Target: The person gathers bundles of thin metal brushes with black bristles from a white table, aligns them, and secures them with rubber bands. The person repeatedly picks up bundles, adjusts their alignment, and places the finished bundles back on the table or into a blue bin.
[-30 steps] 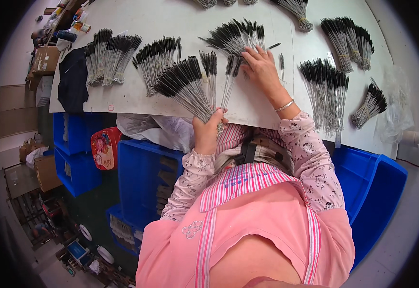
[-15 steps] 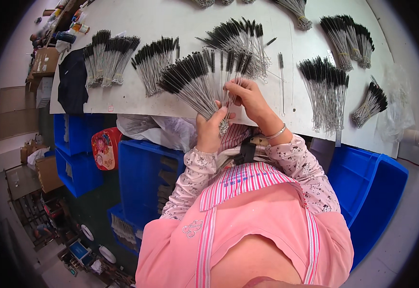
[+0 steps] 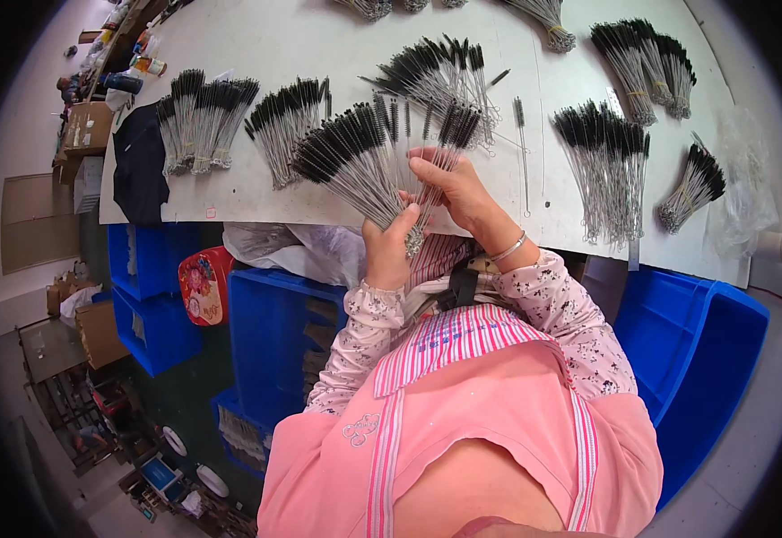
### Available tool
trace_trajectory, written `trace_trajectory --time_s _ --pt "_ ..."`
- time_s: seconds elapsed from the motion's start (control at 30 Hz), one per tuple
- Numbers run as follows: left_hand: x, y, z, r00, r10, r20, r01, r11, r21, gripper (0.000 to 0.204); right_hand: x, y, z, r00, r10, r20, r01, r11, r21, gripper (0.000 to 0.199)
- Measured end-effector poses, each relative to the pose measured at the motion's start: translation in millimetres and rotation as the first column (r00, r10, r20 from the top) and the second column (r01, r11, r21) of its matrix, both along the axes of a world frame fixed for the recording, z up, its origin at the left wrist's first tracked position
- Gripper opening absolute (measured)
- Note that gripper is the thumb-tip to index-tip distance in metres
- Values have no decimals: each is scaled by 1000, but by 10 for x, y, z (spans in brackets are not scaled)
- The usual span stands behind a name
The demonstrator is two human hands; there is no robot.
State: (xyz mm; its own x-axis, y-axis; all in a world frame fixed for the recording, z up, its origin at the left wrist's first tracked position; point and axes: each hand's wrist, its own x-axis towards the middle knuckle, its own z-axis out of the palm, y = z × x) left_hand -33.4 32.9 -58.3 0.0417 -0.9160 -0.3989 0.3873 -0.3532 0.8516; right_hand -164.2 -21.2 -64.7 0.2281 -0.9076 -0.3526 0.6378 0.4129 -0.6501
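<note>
A person in a pink apron stood at a white table (image 3: pixel 256 193); the left hand (image 3: pixel 389 255) clenched the wire stems of a fanned bunch of black-tipped brushes (image 3: pixel 364 157), held just above the table's near edge; the right hand (image 3: pixel 456 186) pinched a few brushes at the bunch's right side; more brush bundles (image 3: pixel 613 161) lay farther back on the table; blue bins (image 3: pixel 274 336) sat below its near edge.

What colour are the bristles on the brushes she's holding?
Black, on thin silvery wire stems; the fanned bunch of brushes shows clearly in the head view.
</note>
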Motion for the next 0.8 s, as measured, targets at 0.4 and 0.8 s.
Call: trace_trajectory --time_s 0.4,0.8 --pt "41 23 21 994 -93 62 95 995 -41 21 -53 -4 -104 999 9 30 -10 999 33 15" --pt "57 21 -13 999 -29 -27 29 1000 4 33 -16 -14 -144 991 -30 -128 30 1000 0 16"
